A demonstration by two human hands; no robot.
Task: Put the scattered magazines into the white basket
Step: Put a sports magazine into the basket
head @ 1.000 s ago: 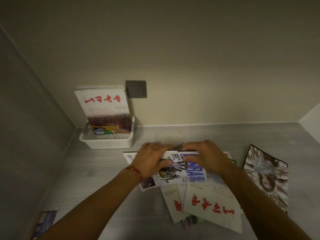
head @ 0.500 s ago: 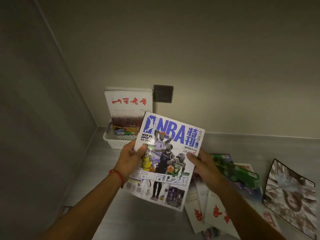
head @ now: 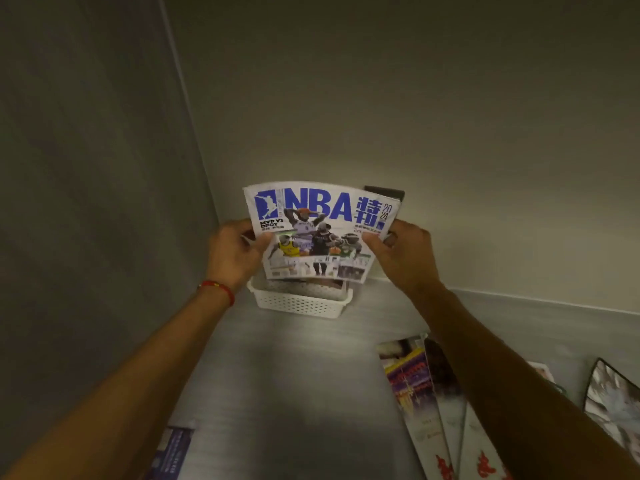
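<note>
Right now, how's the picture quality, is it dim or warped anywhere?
Head view: dim overall, with a brighter patch on the counter in front of the white basket; wide-angle bending curves the wall corner and the NBA magazine; the magazines at lower right look soft and blurred.

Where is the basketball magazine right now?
The NBA magazine is up in the middle of the head view, held upright by the left hand and right hand, just above the white basket by the back wall.
</note>
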